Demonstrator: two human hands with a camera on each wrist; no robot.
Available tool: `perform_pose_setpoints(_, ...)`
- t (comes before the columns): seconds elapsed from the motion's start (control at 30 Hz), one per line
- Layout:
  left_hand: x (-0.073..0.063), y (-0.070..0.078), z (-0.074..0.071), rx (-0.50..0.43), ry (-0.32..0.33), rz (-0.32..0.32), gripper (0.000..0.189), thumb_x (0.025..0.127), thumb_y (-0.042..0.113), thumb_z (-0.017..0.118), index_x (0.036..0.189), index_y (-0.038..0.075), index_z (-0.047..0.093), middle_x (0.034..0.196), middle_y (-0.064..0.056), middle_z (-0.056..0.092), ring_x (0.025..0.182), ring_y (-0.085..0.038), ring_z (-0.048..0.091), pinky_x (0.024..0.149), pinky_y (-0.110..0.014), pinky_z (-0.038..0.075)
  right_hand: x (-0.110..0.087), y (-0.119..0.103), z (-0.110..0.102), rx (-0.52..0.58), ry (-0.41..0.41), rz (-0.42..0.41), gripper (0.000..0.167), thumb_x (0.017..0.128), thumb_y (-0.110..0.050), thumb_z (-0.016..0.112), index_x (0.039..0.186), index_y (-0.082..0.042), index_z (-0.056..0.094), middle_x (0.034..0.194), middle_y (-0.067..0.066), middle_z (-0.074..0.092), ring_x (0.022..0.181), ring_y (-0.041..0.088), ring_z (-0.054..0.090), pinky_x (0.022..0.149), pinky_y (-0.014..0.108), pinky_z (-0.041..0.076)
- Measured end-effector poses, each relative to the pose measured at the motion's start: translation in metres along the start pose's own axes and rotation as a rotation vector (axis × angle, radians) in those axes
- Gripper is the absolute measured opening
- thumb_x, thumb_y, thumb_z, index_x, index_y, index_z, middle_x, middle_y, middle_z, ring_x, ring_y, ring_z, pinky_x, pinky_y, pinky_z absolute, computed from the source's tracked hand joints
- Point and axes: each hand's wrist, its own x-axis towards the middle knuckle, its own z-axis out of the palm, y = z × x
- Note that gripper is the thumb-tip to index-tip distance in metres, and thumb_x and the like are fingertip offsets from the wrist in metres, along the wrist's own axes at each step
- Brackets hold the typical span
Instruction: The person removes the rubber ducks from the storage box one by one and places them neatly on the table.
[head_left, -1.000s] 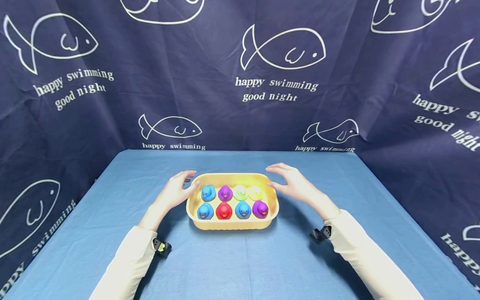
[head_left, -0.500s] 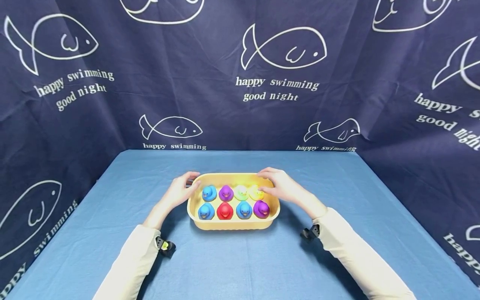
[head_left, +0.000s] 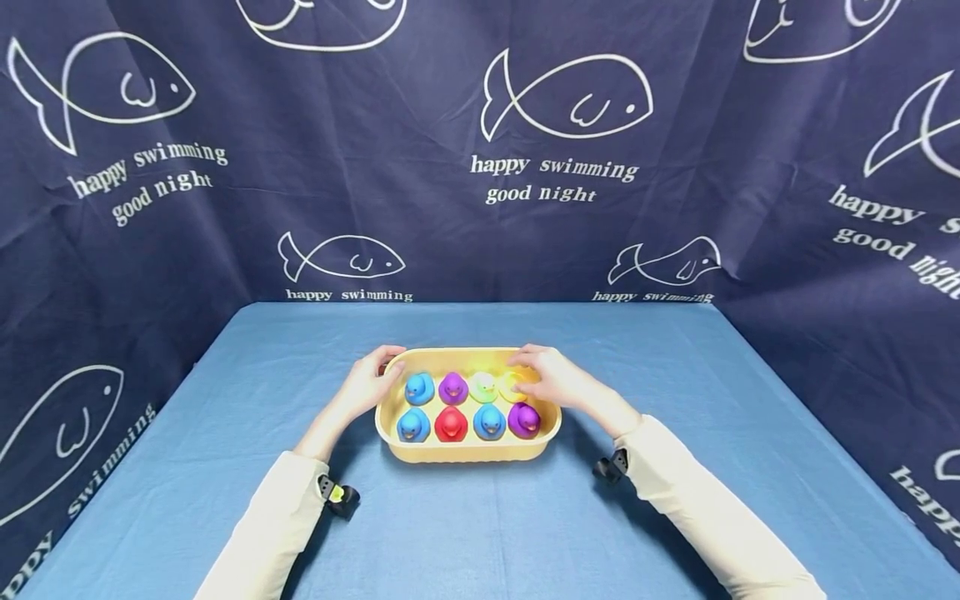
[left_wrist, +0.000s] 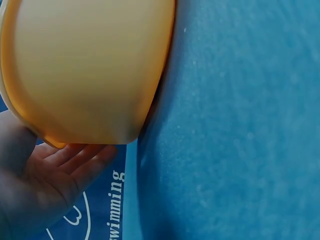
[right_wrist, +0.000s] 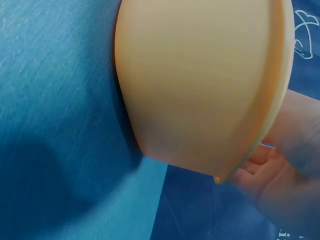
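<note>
A pale yellow oval tub [head_left: 468, 452] holds several rubber ducks in two rows. My left hand [head_left: 369, 382] holds the tub's left end, thumb over the rim and fingers along the outside, as the left wrist view also shows. Over the back right of the tub reaches my right hand [head_left: 558, 377]. Its thumb overlaps the yellow duck [head_left: 509, 385], part of which is hidden, and its fingers are spread beyond it. Beside that duck sits a pale green duck [head_left: 482, 386]; in front is a purple duck [head_left: 523, 420].
Blue ducks [head_left: 413, 425], a red duck [head_left: 451, 424] and another purple duck [head_left: 453, 388] fill the other places. The tub stands mid-table on a blue cloth [head_left: 480, 533]. A dark blue fish-print curtain [head_left: 435, 167] hangs behind and at both sides.
My right hand has moved left and inward, from the tub's right rim to over the yellow duck. My left hand has shifted slightly right, its thumb at the left rim.
</note>
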Motion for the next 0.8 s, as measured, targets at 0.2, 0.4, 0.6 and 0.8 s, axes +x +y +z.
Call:
perform_pose_setpoints(0.2,0.001,-0.001,0.000,-0.023,-0.006,-0.013,0.031,0.093,0.008,0.052,0.123,0.000,0.056,0.114,-0.022,0.064,0.096,-0.030,0.063,0.083,-0.041,0.049,0.003,-0.003,0.002,-0.027,-0.046,0.032,0.037,0.078,-0.009,0.073,0.111,0.004,0.065,0.112,0.018,0.063,0.106,0.031,0.059,0.095,0.042,0.046)
perform_pose_setpoints(0.4,0.002,-0.004,-0.001,-0.028,-0.004,-0.019,0.031,0.092,0.005,0.051,0.122,0.001,0.057,0.113,-0.021,0.065,0.093,-0.029,0.064,0.080,-0.038,0.051,0.006,-0.006,0.005,-0.061,-0.073,0.036,0.039,0.075,-0.007,0.074,0.111,0.005,0.064,0.110,0.019,0.064,0.103,0.030,0.059,0.093,0.041,0.047)
perform_pose_setpoints(0.6,0.000,-0.005,-0.002,-0.037,0.013,-0.016,0.031,0.092,0.006,0.051,0.122,0.000,0.058,0.111,-0.020,0.066,0.093,-0.028,0.064,0.079,-0.035,0.050,0.008,-0.007,0.008,-0.048,-0.083,0.019,0.037,0.076,-0.006,0.074,0.110,0.005,0.064,0.105,0.016,0.065,0.091,0.024,0.058,0.084,0.038,0.048)
perform_pose_setpoints(0.8,-0.002,-0.007,-0.006,-0.061,0.022,-0.046,0.031,0.092,0.007,0.050,0.122,0.000,0.058,0.113,-0.021,0.065,0.096,-0.031,0.064,0.083,-0.040,0.050,0.012,-0.008,0.011,-0.064,-0.078,0.006,0.037,0.076,-0.007,0.074,0.110,0.004,0.064,0.103,0.015,0.065,0.089,0.023,0.058,0.083,0.036,0.049)
